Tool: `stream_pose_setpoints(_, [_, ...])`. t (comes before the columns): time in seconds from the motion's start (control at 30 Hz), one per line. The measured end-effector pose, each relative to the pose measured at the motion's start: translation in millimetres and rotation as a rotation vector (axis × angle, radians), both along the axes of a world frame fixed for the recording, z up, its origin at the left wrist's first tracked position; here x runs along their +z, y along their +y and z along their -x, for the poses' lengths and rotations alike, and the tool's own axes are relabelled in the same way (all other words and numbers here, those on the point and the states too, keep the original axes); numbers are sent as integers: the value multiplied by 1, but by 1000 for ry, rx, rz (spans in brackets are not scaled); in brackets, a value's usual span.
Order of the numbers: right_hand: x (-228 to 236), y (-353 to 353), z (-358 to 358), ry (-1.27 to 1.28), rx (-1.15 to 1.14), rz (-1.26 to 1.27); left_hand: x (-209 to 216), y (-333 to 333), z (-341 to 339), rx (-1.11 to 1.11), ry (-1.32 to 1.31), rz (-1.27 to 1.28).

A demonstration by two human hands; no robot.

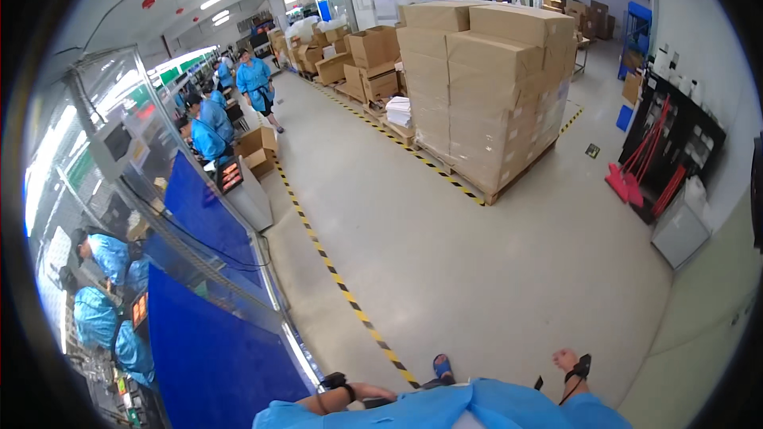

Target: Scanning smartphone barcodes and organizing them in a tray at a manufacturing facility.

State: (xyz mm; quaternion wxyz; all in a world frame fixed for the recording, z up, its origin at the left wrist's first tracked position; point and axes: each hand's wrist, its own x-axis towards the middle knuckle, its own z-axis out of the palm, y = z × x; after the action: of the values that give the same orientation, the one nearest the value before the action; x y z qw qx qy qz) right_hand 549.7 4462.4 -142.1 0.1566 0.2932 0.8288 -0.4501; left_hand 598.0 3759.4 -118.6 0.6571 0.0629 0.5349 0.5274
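My left hand (pixel 373 392) is held across the front of my blue smock (pixel 509 405), at the lower edge of the head view. A black strap device (pixel 337 381) sits on that wrist, and the fingers are too hidden to make out. Out to the right, my right hand (pixel 565 359) hangs away from my body over the grey floor. Its fingers look loosely curled, with nothing seen in them. Another black device (pixel 582 367) is strapped to this wrist. Below, between the hands, one foot shows in a blue slipper (pixel 442 365).
Ahead stands a tall pallet of brown cartons (pixel 485 87), with open boxes (pixel 373 52) behind. Yellow-black tape (pixel 322 250) runs along the floor. Blue panels (pixel 214 334) and seated workers (pixel 95 314) line the left; a person (pixel 254 79) stands in the aisle. At right are a black rack (pixel 675 135) and grey bin (pixel 681 234).
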Motion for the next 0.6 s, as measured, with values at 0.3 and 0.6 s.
stream_pose_setpoints(0.3, [-78, -73, 211, -449, 675, -130, -146, -7, 271, -297, 538, -57])
stream_pose_setpoints(0.6, [-134, -120, 675, -418, 945, -296, -111, -45, 580, 64, 472, 290])
